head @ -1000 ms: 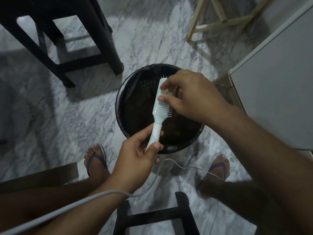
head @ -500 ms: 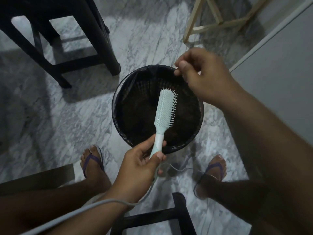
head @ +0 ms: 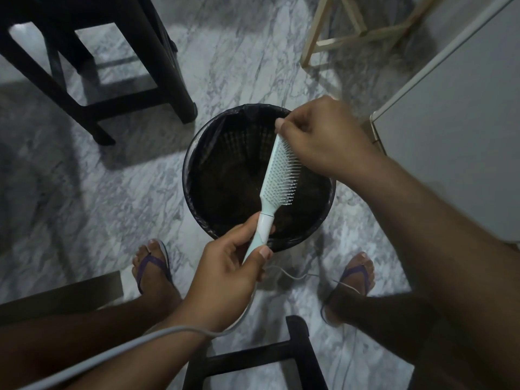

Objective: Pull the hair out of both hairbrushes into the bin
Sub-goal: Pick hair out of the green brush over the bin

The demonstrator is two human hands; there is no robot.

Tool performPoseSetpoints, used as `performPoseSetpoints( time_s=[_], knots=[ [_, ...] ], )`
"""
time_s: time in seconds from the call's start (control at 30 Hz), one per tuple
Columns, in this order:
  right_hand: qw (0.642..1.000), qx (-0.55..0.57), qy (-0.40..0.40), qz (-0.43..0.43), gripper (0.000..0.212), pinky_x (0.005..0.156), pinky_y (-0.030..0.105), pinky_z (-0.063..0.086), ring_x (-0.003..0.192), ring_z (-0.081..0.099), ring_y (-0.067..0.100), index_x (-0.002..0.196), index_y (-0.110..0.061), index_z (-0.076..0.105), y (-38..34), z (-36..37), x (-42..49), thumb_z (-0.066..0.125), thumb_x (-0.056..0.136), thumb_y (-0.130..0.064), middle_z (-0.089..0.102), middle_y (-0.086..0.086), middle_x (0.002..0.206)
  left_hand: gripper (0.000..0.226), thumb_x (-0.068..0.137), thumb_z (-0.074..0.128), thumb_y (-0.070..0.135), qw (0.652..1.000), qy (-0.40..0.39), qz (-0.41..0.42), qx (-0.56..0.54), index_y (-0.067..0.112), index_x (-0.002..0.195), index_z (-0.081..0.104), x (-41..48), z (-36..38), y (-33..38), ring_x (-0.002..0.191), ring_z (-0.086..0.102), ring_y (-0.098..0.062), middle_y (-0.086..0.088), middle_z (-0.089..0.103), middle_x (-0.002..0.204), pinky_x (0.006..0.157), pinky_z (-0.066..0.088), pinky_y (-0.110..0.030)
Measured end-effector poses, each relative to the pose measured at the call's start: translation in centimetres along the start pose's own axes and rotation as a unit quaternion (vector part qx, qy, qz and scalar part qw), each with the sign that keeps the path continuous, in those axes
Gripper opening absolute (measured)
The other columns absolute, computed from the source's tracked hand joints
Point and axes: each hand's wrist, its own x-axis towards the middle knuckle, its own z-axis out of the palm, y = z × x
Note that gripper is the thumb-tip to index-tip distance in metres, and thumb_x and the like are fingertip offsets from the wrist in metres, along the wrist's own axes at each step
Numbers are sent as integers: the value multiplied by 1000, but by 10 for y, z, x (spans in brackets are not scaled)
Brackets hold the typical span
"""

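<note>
A person is sitting over a bin, and nearest the camera a dark stool (head: 253, 358) is standing between the two sandalled feet while a pale cable (head: 118, 353) is crossing the left wrist. Just beyond, the left hand (head: 225, 280) is gripping the brush (head: 277, 175) by its handle, fingers (head: 264, 253) wrapped tight around the lower end. The brush is hanging directly above the open bin (head: 194, 153), its long axis running from the handle at the near rim up and to the right toward the far rim, bristles facing right. At the brush's far tip the right hand (head: 323, 139) is reaching in, its fingers (head: 280, 123) pinched narrow at the topmost bristles; whether any hair is caught between them cannot be told in this light. The right hand is the nearer to the bristles and appears to be the one doing the pulling, so the coming move likely turns on drawing away from the bristle face, off to the right or upward, while the left is steadying the handle. No hair is showing plainly on the brush. A second brush is not in view. Farther off, a dark chair (head: 92, 66) and a pale wooden frame (head: 351, 38) are standing on the marble floor (head: 253, 66).
</note>
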Motion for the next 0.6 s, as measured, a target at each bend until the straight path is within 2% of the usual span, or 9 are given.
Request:
performPoseSetpoints(
  time_s=[0.07, 0.13, 0.2, 0.27, 0.37, 0.47, 0.6],
  knots=[
    [995, 83, 17, 47, 32, 72, 36, 62, 66, 72, 17, 92, -9, 76, 2, 0, 5, 52, 102, -27, 77, 5, 83, 49, 93, 57, -5, 1000, -5, -10, -14, 26, 130, 59, 0, -1, 0, 74, 65, -1, 7, 74, 114, 59, 49, -21],
    [974, 199, 47, 98, 30, 57, 37, 63, 59, 73, 22, 88, -8, 70, 3, -6, 10, 49, 104, -22, 76, 5, 79, 48, 93, 56, -6, 999, -3, -20, -40, 23, 131, 59, 2, -2, -1, 76, 65, -5, 7, 74, 114, 61, 51, -27],
    [966, 229, 80, 84, 22, 53, 34, 60, 60, 74, 21, 86, -10, 69, 2, -17, 12, 55, 102, -19, 75, 4, 76, 46, 92, 56, -6, 996, 8, -35, -80, 16, 132, 60, 6, -4, -1, 76, 64, -9, 3, 74, 114, 60, 51, -28],
    [973, 209, 92, 33, 16, 55, 32, 61, 60, 74, 15, 86, -10, 76, 1, -25, 7, 70, 93, -23, 76, 2, 73, 42, 92, 55, -7, 990, 21, -52, -132, 10, 130, 62, 11, -7, 1, 77, 63, -11, -2, 74, 113, 57, 49, -27],
    [994, 101, 32, -40, 21, 60, 22, 56, 63, 70, 8, 86, -17, 78, -4, -19, -5, 84, 78, -35, 75, -3, 73, 39, 90, 56, -5, 982, 30, -60, -177, 7, 126, 65, 15, -9, 5, 77, 61, -13, -6, 73, 113, 55, 48, -26],
    [996, 11, -44, -80, 19, 68, 20, 49, 69, 63, 5, 99, -21, 73, -5, 7, -12, 78, 84, -31, 69, -9, 86, 40, 92, 56, -5, 985, 25, -54, -160, 10, 129, 63, 15, -8, 5, 77, 62, -11, -5, 73, 113, 56, 48, -26],
    [994, -30, -29, -105, 26, 77, 25, 51, 75, 56, 7, 107, -17, 70, -10, 22, -14, 75, 86, -31, 67, -4, 93, 43, 94, 54, -4, 996, 23, -18, -79, 17, 131, 61, 11, -10, 3, 76, 62, -9, 0, 73, 111, 59, 48, -25]
  ],
)
